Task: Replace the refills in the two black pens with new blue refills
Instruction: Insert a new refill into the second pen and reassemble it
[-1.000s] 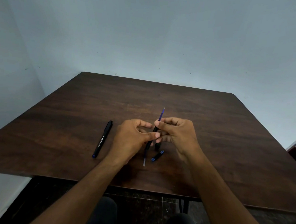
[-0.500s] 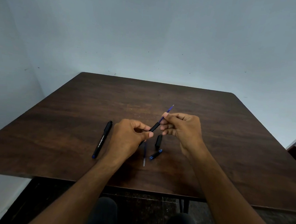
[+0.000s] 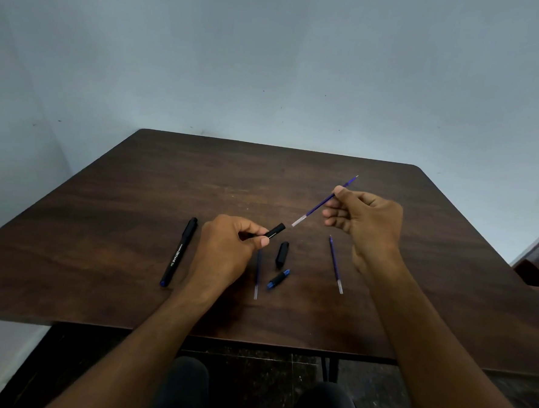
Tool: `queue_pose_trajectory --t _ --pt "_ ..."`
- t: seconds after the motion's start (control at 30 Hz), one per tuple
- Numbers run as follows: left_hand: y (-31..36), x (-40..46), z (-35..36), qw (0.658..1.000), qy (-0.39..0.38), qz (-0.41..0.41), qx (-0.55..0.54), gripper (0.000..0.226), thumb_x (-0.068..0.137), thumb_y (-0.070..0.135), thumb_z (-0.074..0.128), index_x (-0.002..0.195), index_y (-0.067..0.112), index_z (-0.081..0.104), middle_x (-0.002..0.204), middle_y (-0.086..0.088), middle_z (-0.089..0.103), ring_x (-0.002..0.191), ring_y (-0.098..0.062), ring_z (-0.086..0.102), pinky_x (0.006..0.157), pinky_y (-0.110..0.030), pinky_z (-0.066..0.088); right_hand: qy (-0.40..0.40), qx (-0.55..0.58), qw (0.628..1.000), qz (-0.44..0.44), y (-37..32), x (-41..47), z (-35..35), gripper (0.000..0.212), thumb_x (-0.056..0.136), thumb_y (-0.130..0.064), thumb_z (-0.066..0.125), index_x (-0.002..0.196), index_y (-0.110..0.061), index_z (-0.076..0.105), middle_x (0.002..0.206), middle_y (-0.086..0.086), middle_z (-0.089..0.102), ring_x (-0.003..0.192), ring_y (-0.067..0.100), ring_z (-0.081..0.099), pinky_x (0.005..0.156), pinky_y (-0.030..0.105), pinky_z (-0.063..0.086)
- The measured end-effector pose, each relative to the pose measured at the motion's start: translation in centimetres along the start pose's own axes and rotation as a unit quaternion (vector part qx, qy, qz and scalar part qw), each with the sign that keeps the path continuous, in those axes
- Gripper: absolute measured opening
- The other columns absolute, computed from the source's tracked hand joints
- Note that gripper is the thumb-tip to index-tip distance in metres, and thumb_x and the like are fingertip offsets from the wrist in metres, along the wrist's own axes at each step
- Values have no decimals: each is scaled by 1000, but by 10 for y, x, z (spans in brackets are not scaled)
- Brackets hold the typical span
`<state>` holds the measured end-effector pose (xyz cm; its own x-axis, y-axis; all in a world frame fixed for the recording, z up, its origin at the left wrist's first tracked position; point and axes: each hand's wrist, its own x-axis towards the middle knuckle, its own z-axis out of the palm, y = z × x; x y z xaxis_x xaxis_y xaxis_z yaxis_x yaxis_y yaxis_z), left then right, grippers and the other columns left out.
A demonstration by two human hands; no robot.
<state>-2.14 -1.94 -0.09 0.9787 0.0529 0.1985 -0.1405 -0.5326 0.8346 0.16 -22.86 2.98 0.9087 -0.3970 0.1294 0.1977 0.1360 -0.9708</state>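
Dark wood-grain table point(image 3: 295, 180), matte laminate look, rounded far-right corner; everything below is placed relative to the pen barrel held over its middle.

Left hand point(image 3: 227, 251) grips the black pen barrel point(image 3: 274, 231) between thumb and curled fingers, open end aimed up-right. Probably held like that to keep the bore steady and in line for a refill.

Right hand point(image 3: 366, 222), up-right of the barrel, pinches a blue refill point(image 3: 320, 203) near its tip end. Thin straight tube, blue along most of its length, clear at the tail, fine metal point at the far end. The tail sits just clear of the barrel mouth, not touching, on the same axis. I'd read it as fully out of the barrel; whether it's the old one or a new one, can't tell.

Second black pen point(image 3: 178, 255), left of the barrel, lies flat, capped, with white lettering and a blue end plug. Looks untouched.

Two more refills lie on the wood: one point(image 3: 335, 264) right of and nearer than the barrel, one point(image 3: 257, 274) just below it, partly under the left hand. Same slim tube shape.

Black cap point(image 3: 282, 253) is directly below the barrel mouth: short, smooth plastic. A small black piece with blue ends point(image 3: 278, 279) lies just beyond that, nearer the person, likely the end plug. Parts are kept close, presumably for reassembly.
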Motion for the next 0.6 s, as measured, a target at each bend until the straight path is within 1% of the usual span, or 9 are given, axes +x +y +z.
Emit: queue_pose_trajectory --t 0.13,0.23,0.33,0.4,0.47,0.53,0.6 --pt "1 1 5 1000 -10 1 -3 14 82 22 79 94 30 78 80 24 68 82 10 62 66 -5 38 -14 -59 998 14 -3 6 -12 17 88 -11 76 81 5 74 68 18 72 52 22 66 48 27 53" --pt "5 -1 14 1000 -18 9 -2 14 83 22 79 94 30 78 77 26 66 79 10 61 64 -6 38 -22 -114 993 38 -2 9 -26 16 87 -8 76 78 4 75 65 17 71 49 20 64 45 26 51" --pt "9 -1 20 1000 -27 12 -5 13 83 22 79 93 31 78 77 24 68 77 6 63 63 -9 41 -37 -185 979 74 1 7 -37 16 88 -6 74 77 6 74 64 18 70 45 16 62 42 24 51" --pt "11 -1 23 999 -31 14 -2 13 82 23 79 92 30 79 77 23 69 75 4 64 58 -6 41 -42 -228 968 99 2 6 -42 17 88 -5 73 76 7 74 60 16 67 42 14 60 41 24 49" --pt "13 -1 27 999 -33 18 2 13 81 23 80 93 29 79 77 23 68 76 5 64 55 -3 41 -48 -261 957 118 2 4 -47 19 89 -3 72 79 12 72 57 15 63 41 16 56 38 25 46" --pt "15 -2 30 999 -37 20 5 14 81 24 81 93 29 79 77 24 67 78 5 63 55 -3 41 -52 -291 945 139 0 3 -50 19 90 -3 71 85 15 71 61 16 62 44 18 55 38 25 44" --pt "16 -3 32 999 -39 21 7 14 80 25 81 93 29 78 76 25 65 78 6 63 56 -4 42 -53 -330 929 161 -1 6 -49 19 92 -5 70 89 14 72 64 16 62 47 18 54 36 23 46"
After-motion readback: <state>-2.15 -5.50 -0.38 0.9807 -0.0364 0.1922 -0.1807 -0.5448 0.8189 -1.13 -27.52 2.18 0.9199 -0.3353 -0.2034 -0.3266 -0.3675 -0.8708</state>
